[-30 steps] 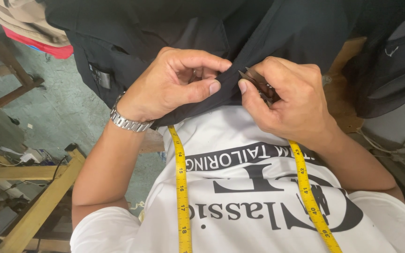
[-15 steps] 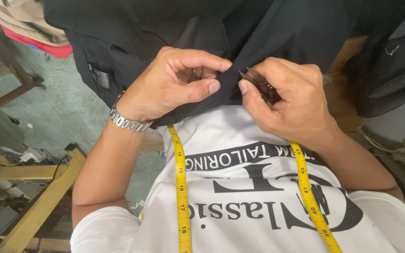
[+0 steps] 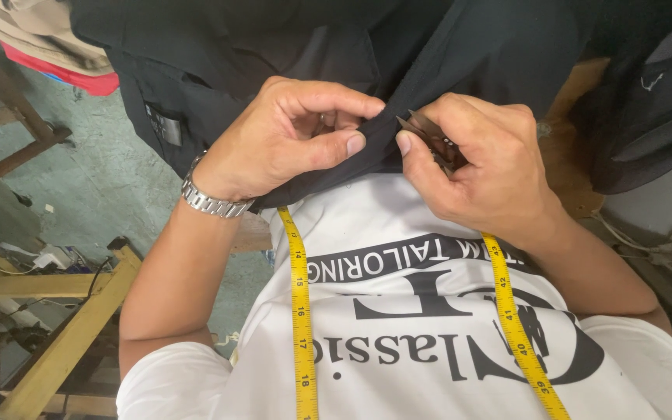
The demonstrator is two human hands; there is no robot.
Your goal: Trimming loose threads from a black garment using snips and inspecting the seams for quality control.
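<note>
Our left hand [image 3: 289,140] pinches the black garment [image 3: 460,47] between thumb and curled fingers. Our right hand [image 3: 484,163] grips small dark snips [image 3: 429,136], fingers pressed together against the cloth.

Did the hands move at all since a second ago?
Hardly. The left hand still pinches the black cloth, and the right hand still holds a small dark tool against it. The yellow tape measure hangs as before.

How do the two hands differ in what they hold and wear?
The left hand pinches only the black cloth; the right hand also holds a small dark tool, too hidden to identify. The left wrist wears a metal watch; the right wrist is bare. Both grip the same fold.
</note>
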